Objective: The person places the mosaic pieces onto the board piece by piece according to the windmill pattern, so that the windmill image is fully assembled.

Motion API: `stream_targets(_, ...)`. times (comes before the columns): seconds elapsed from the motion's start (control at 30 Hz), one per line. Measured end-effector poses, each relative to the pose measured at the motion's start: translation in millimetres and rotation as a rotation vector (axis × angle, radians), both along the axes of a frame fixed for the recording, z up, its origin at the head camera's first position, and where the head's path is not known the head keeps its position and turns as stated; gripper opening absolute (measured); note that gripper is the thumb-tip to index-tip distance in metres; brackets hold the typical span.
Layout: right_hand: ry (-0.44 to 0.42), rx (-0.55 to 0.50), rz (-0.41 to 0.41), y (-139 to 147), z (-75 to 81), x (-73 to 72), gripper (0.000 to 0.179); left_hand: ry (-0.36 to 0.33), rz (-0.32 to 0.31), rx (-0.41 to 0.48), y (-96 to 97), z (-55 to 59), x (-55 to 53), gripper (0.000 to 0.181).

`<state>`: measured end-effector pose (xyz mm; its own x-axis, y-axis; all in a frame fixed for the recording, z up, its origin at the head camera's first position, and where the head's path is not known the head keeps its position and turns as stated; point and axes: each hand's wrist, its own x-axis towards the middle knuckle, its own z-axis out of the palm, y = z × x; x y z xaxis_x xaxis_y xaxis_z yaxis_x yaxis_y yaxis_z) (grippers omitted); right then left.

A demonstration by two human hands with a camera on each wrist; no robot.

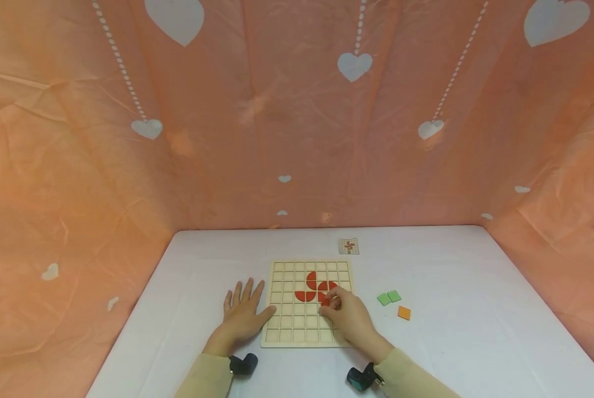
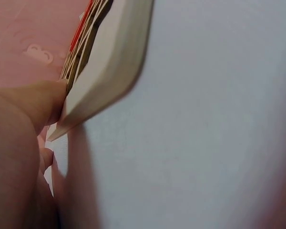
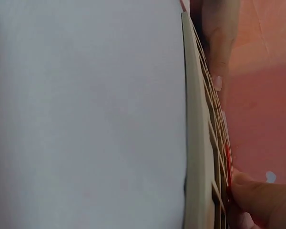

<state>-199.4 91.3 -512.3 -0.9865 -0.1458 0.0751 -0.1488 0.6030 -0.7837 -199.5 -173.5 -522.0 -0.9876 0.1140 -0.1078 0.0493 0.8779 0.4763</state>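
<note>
The red piece (image 1: 325, 302) in your right hand (image 1: 348, 318) is on or just over the gridded board (image 1: 292, 337), at the near side of the cluster of red pieces (image 1: 304, 296). Your thumb and forefinger pinch it from the right and near side. The relation that seems to matter most is how its edges line up with the cell beneath and with the neighbour just beyond it, away from you. I can't read a long axis: your fingertips cover most of its outline.

Your right hand is clearly the nearer one. Your left hand (image 1: 244, 318) lies on the other side, fingers spread and straight on the counter (image 1: 456, 287), thumb resting on the board's left edge; it grips nothing.

Two green tiles (image 1: 384, 299) and an orange tile (image 1: 404, 313) lie right of the board, and a small patterned card (image 1: 348, 246) sits beyond its far edge, its details too small to make out.

Your right hand hides part of the board's right side. Both wrist views catch the board nearly edge-on, so I can't tell whether the pinched piece is seated or just above its cell.
</note>
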Motion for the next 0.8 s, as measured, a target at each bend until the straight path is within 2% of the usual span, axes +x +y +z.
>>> stream_targets(0.27,0.022,0.030,-0.003,-2.3,0.6,0.7,0.020,0.004,-0.003,-0.006,-0.2,-1.3,-0.7,0.076)
stream_targets(0.5,0.059,0.050,0.004,-3.2,-2.4,-1.0,0.018,0.008,-0.005,-0.003,0.4,2.0,0.2,0.075)
stream_targets(0.8,0.033,0.094,-0.019,-3.1,-3.0,-1.2,0.021,0.004,-0.005,-0.004,0.2,0.7,-0.3,0.075)
